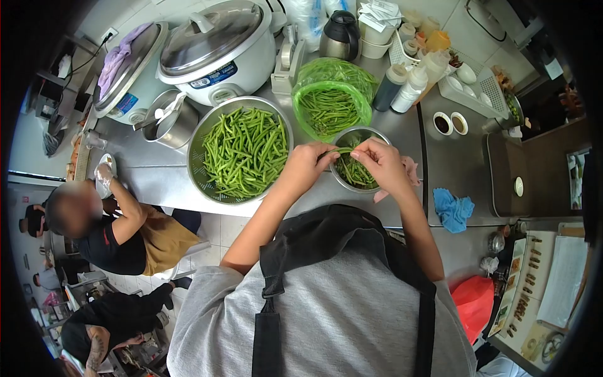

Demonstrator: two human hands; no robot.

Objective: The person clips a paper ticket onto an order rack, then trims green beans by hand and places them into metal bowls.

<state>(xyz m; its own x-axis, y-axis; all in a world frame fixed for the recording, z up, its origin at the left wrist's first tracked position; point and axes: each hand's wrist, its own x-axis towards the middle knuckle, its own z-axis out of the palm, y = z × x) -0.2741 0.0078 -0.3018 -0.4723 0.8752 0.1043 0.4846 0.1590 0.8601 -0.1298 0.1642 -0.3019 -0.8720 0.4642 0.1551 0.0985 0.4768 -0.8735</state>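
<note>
Over a small metal bowl (pixel 340 175) holding green bean scraps, my left hand (pixel 306 164) and my right hand (pixel 381 162) pinch a green bean (pixel 341 150) between them. The fingers of both hands are closed on it, one at each side. Left of my hands stands a big perforated metal colander (pixel 196 161) heaped with cut green beans (pixel 242 154). Just behind the small bowl, a green plastic bag (pixel 364 103) lies open in a round container, with whole green beans (pixel 325 112) inside.
Two large rice cookers (pixel 217 53) and a metal pot (pixel 179 122) stand at the back left. Squeeze bottles (pixel 409 90) and a thermos jug (pixel 340 38) are behind the bag. A blue cloth (pixel 453 210) lies at right. A co-worker (pixel 119 229) sits at far left.
</note>
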